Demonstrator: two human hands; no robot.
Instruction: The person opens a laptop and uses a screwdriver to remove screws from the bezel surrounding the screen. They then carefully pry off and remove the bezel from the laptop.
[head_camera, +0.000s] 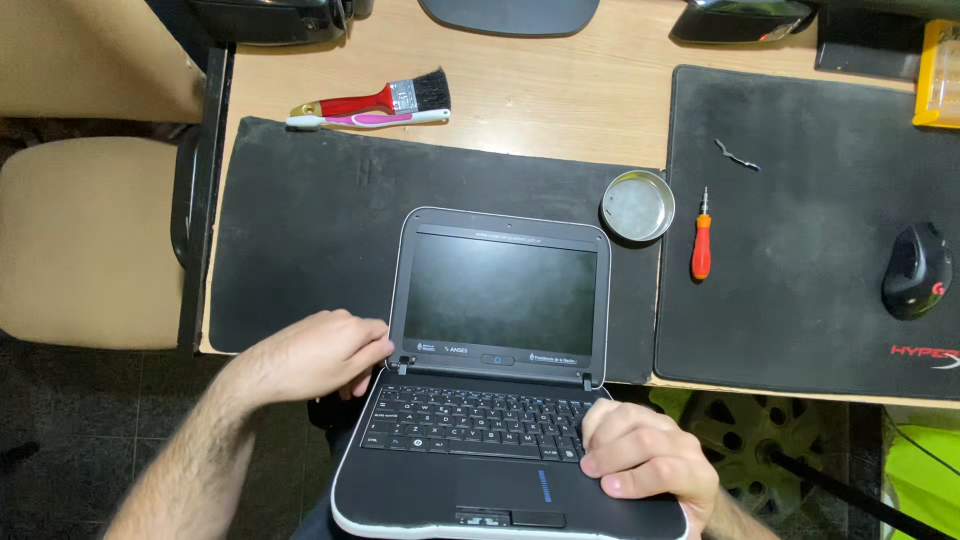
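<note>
Laptop (497, 385) sits open between your hands, keyboard half overhanging near desk edge, screen lying back flat on black mat (290, 230). Long axis runs near to far. Your left hand (315, 355) curls loosely at left hinge corner, fingers bent, touching lid edge. Your right hand (645, 455) rests on right palm rest, fingers curled together, pinching nothing visible. Both hands touch it; neither is nearer. Small, dark grey body, pale rim, screen dark. Orange screwdriver (702, 247) and round tin (637, 205) lie right, well apart.
</note>
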